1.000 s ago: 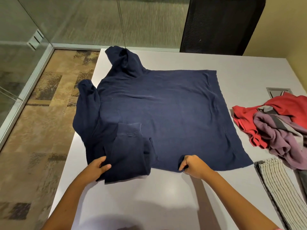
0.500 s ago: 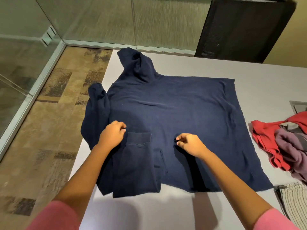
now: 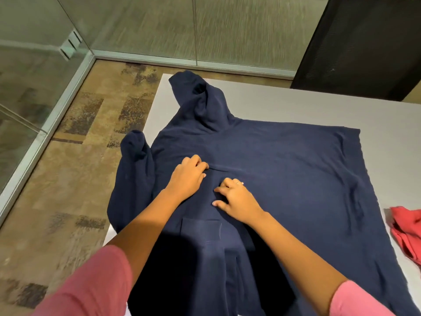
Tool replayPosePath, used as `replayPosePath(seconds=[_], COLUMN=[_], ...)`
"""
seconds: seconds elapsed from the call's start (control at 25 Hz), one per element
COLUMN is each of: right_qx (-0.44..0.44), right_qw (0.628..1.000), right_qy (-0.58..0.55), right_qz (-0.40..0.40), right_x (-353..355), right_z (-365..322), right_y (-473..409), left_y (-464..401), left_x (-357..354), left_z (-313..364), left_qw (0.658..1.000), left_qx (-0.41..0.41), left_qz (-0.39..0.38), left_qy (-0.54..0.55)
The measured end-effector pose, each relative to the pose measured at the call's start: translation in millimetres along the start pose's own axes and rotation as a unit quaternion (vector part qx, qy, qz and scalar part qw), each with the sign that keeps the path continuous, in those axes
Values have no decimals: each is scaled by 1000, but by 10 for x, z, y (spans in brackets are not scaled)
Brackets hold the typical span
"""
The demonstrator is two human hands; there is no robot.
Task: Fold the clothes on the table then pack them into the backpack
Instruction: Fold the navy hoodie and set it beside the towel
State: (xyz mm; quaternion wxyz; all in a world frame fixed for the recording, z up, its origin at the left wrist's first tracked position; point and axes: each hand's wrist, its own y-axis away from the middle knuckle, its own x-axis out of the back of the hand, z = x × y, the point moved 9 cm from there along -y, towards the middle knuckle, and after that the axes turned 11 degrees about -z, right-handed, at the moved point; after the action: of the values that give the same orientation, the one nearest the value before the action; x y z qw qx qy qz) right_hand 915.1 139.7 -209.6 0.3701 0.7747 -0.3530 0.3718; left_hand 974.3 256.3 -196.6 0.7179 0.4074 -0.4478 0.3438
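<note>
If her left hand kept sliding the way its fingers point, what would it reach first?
Likely only more navy sweatshirt: the left hand points up and right across its flat body. The far hem, then bare table, lie beyond.

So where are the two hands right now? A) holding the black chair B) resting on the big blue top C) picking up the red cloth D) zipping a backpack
B: the left hand and right hand both lie side by side on the middle of the navy top spread on the table; the red cloth lies untouched at the right edge.
</note>
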Motion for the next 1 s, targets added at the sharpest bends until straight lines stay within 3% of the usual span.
replayPosePath(seconds=[0.12,0.28,0.4,0.64,0.8,1.0], right_qx=[52,47,77,83,-20,-123], right_qw=[992,986,984,987,985,984], right_qy=[88,99,98,42,17,112], right_qz=[78,127,131,133,168,65], right_x=[-92,-148,-147,-66,108,-46], right_z=[-216,-242,-270,-203,53,353], right_y=[-25,-102,-103,-15,-143,-327], left_y=[-163,-495,-665,-892,-597,59], left_x=[71,-194,-196,-110,-44,-392], left_z=[-73,-254,-337,-454,-323,-98], left_qw=[996,994,991,996,988,982], left_qx=[-32,-7,11,69,122,120], left_qz=[75,-89,-121,-30,88,140], left_qy=[-45,-55,-53,-46,-35,-27])
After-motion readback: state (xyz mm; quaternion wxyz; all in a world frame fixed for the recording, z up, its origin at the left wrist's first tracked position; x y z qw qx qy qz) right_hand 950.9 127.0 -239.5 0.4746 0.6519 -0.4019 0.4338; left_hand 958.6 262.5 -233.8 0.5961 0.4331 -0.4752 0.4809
